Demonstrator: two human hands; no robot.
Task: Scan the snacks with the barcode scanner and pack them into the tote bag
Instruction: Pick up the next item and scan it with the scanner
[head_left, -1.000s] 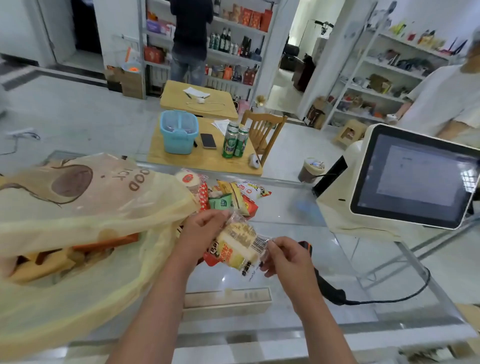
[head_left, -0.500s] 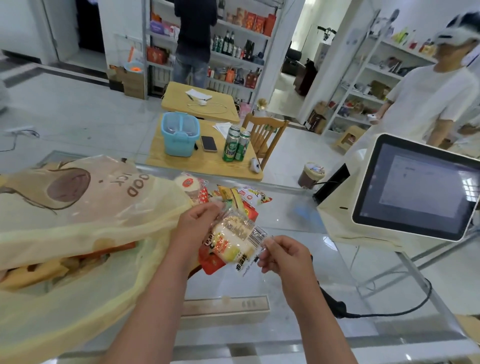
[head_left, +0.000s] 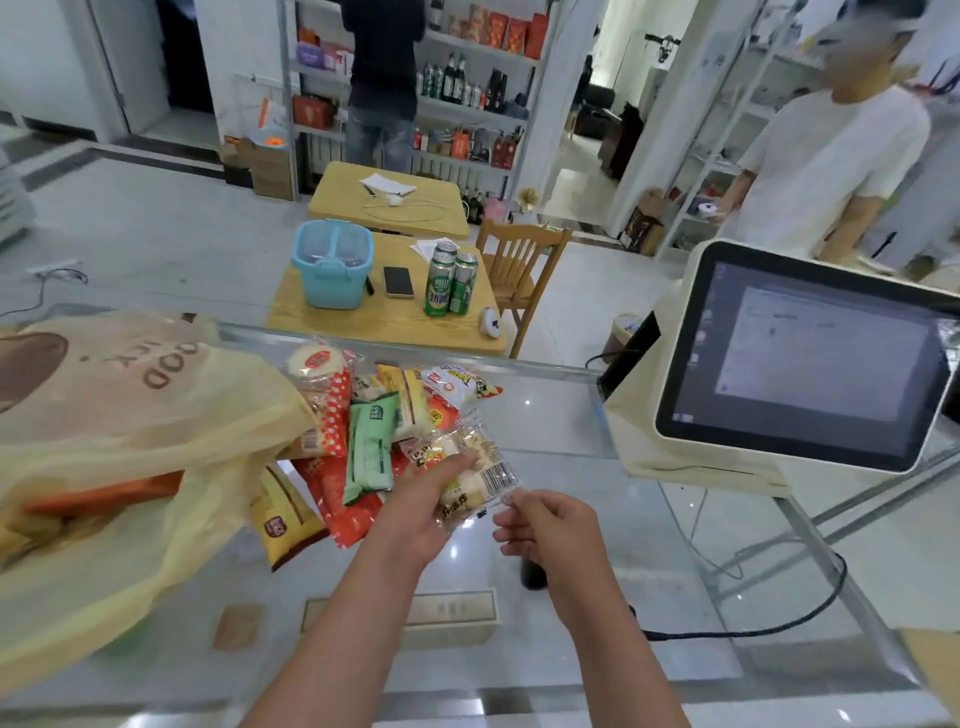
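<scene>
Risk of slip: snack packet (head_left: 470, 470) has a glossy clear wrapper and is held only at its edges; if one hand lets go to take the scanner, I think it may drop on the snack pile (head_left: 374, 415) and mix with unscanned ones.
Risk of cable: barcode scanner (head_left: 532, 574) lies on the counter (head_left: 571, 431) toward the near edge, mostly hidden under the right wrist; its cable (head_left: 779, 630) runs to the right edge and could catch the arm.
Risk of misread: the barcode faces up, but a tight pinch may wrinkle it.
Grip, left: left hand (head_left: 421, 512) grips the packet from its near side.
Grip, right: right hand (head_left: 545, 525) has curled fingers and seems to pinch the wrapper's corner.
Container: tote bag (head_left: 130, 415) lies at the left edge, with its mouth toward the middle; inside are an orange pack (head_left: 104, 493) and tan shapes I cannot identify.
Unpacked: the snack pile is near the far edge, touching the bag's mouth.
</scene>
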